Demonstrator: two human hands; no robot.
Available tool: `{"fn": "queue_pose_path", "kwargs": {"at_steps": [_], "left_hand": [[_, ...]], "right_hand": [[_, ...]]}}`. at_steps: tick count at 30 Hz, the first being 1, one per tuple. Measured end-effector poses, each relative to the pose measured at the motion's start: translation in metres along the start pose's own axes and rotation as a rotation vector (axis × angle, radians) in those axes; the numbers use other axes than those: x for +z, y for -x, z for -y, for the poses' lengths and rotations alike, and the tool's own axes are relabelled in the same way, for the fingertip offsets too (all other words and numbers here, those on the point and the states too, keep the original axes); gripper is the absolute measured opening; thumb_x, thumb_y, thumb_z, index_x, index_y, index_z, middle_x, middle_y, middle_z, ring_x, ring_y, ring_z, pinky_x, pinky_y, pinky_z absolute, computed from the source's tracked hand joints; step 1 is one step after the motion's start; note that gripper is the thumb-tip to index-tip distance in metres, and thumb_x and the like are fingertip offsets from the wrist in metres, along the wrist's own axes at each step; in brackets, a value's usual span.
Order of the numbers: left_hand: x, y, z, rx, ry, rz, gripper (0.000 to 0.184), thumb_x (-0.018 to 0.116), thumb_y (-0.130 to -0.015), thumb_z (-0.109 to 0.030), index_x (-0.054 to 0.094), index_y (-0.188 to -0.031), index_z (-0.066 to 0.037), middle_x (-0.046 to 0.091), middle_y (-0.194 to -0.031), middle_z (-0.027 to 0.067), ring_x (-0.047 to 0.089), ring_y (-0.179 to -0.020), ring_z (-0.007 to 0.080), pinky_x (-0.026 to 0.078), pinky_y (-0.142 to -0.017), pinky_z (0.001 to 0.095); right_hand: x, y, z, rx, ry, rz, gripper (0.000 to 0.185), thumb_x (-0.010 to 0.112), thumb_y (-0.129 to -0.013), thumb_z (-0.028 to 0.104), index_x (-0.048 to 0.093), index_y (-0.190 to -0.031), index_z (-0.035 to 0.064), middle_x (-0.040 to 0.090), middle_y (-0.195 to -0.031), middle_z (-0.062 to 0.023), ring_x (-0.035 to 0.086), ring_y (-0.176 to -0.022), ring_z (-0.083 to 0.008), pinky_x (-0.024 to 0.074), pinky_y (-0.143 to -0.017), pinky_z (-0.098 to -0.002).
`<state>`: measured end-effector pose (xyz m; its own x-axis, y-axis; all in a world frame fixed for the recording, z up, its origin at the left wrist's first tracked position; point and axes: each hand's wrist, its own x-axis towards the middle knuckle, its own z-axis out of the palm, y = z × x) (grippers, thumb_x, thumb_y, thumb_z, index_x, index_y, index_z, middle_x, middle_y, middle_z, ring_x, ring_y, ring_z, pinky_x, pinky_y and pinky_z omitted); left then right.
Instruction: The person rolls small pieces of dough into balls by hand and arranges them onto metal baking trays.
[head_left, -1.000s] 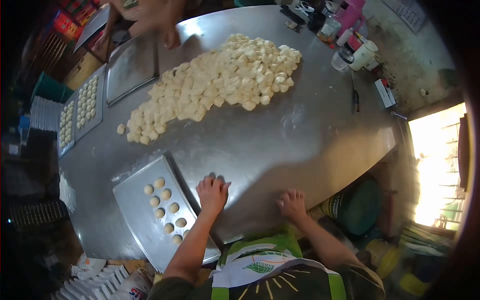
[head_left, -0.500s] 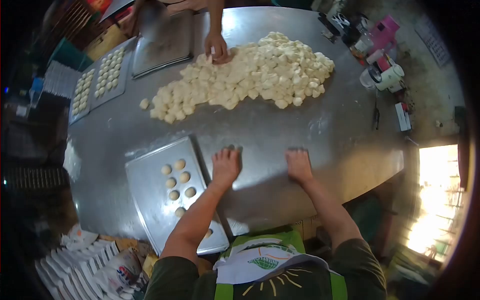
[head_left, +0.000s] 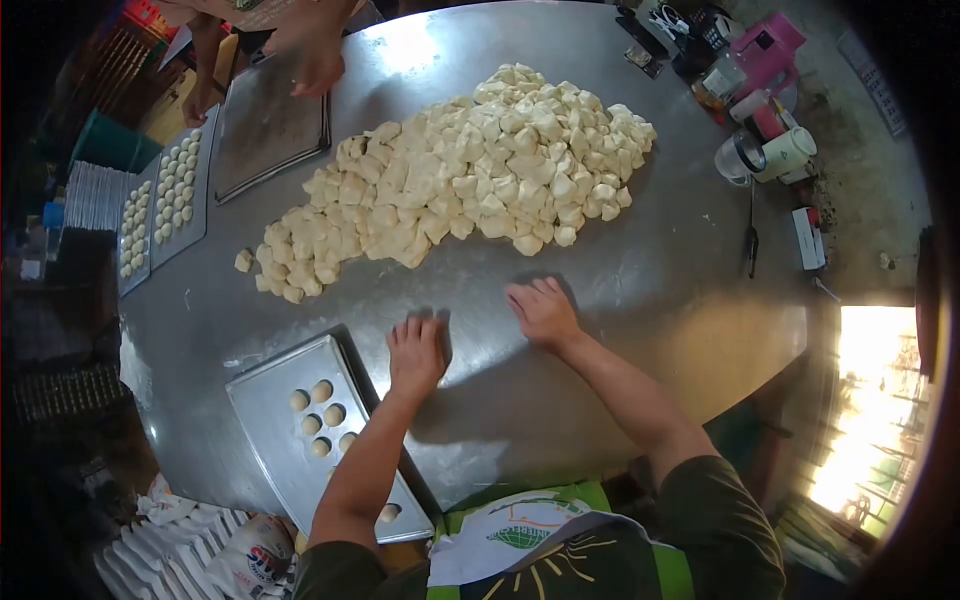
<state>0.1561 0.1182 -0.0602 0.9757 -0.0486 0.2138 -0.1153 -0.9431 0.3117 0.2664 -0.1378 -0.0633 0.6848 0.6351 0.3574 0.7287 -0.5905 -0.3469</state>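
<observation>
Across a broad metal surface (head_left: 640,290), shows plenty left unrounded in the dough heap (head_left: 480,180) beyond both hands. On the tray (head_left: 270,400) beside the left hand (head_left: 415,352), holds only a few rounded balls (head_left: 322,391). Keeps left hand and right hand (head_left: 543,315) palm-down, fingers bent; cannot tell closure or any grip. Below, reads "INTERFLO" on the apron (head_left: 470,550), remainder unclear.
</observation>
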Motion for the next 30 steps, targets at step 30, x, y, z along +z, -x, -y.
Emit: {"fn": "queue_pose_path", "kwargs": {"at_steps": [30], "left_hand": [[0.025, -0.074, 0.011, -0.217, -0.022, -0.061, 0.015, 0.060, -0.091, -0.018, 0.062, -0.103, -0.009, 0.066, -0.101, 0.0118, 0.060, -0.098, 0.0348, 0.044, -0.084, 0.0542]], "right_hand": [[0.044, -0.065, 0.010, 0.118, -0.014, -0.116, 0.019, 0.067, -0.092, 0.012, 0.067, -0.111, 0.0098, 0.068, -0.096, -0.0141, 0.064, -0.090, -0.0366, 0.0487, -0.081, -0.0478]]}}
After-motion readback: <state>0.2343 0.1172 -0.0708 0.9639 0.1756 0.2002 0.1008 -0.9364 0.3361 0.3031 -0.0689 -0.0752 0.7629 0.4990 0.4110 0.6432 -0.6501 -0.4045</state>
